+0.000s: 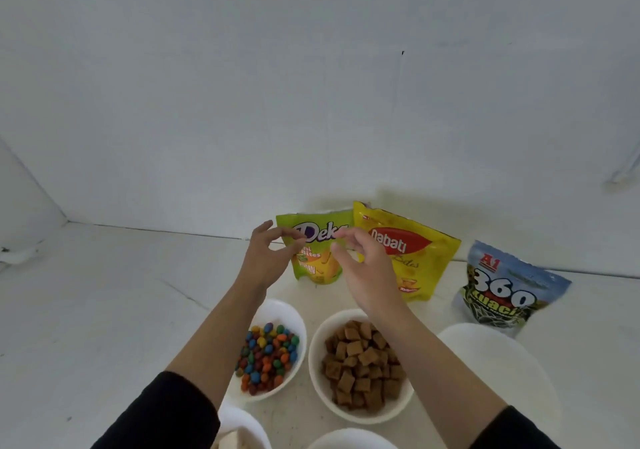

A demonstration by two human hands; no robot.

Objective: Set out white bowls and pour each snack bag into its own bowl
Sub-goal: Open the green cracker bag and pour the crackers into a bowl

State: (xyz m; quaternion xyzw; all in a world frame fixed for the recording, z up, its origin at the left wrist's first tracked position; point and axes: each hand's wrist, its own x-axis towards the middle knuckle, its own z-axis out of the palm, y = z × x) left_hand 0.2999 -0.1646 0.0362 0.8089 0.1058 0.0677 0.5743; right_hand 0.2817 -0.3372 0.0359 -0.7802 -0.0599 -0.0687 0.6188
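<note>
**Green pouch next, both hands closing in**

Because it is a thin foil pouch standing on its own base, the green Deka bag [317,251] will likely be light, soft and crinkly, with a slick skin that slides under a loose pinch. It stands at the back of the counter [121,310], against the wall, and its top edge looks the best place to take it, one hand at each upper corner.

Just in front of that bag, the left hand [268,256] and the right hand [363,268] hover with fingers curled and partly spread; each grip has nothing in it, and neither clearly touches the foil.

Touching the green bag's right side stands the yellow Nabati bag [408,254], and further right, apart, the blue 360 bag [509,292].

Nearer than the green bag sit the candy bowl [273,351], holding coloured coated sweets, and the brown-square bowl [360,365]. An empty white bowl [502,372] lies to the right of those, partly hidden by the right forearm. Squeezing the pouch mid-body could crush brittle snacks inside.
</note>
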